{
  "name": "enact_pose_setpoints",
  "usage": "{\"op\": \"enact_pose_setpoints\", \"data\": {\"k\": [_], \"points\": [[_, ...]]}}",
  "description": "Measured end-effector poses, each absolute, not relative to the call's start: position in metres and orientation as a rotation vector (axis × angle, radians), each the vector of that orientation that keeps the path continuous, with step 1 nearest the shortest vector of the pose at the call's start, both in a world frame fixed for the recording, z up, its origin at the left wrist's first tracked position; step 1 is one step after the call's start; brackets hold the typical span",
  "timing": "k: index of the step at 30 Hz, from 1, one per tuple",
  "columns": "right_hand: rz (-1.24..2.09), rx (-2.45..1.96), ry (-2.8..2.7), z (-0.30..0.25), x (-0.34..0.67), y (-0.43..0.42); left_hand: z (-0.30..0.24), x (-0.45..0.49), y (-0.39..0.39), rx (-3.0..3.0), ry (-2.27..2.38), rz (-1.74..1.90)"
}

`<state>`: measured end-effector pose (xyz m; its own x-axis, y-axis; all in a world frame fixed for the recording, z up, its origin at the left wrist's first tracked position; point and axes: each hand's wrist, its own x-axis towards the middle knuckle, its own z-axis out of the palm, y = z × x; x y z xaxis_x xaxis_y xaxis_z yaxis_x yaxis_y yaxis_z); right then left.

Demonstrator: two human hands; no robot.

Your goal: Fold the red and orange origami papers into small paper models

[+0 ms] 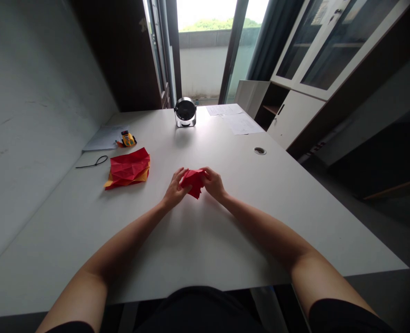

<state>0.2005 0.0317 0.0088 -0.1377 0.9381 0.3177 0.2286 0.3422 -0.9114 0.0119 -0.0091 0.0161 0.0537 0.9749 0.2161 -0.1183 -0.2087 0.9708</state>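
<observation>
A small piece of folded red paper (193, 181) is held between my two hands, a little above or on the white table. My left hand (175, 188) grips its left side, thumb in front and fingers behind. With the fingertips of my right hand (213, 182) I pinch its upper right edge. The paper narrows to a point at the bottom, and its back is hidden. To the left of my left hand lies a stack of creased red and orange paper sheets (130, 167).
On the white table (205, 249), a black cable tie (94, 163) and a small yellow toy (127, 138) lie at the left. A round black fan-like device (186, 111) stands at the back. Printed papers (241, 124) and a cable hole (260, 151) are at the right.
</observation>
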Motion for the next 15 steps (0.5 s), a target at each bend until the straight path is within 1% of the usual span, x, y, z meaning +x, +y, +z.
{"op": "enact_pose_setpoints", "data": {"k": [3,10,15], "points": [[0.973,-1.018,-1.558,0.005,0.202,0.036,0.016,0.009,-0.007,1.322,0.943,1.329],[1.120,-0.900,-1.494,-0.003,0.202,0.044,0.007,0.007,-0.003,1.076,0.852,1.221],[1.129,-0.847,-1.522,-0.001,0.200,0.044,0.002,0.003,0.004,1.000,0.858,1.223]]}}
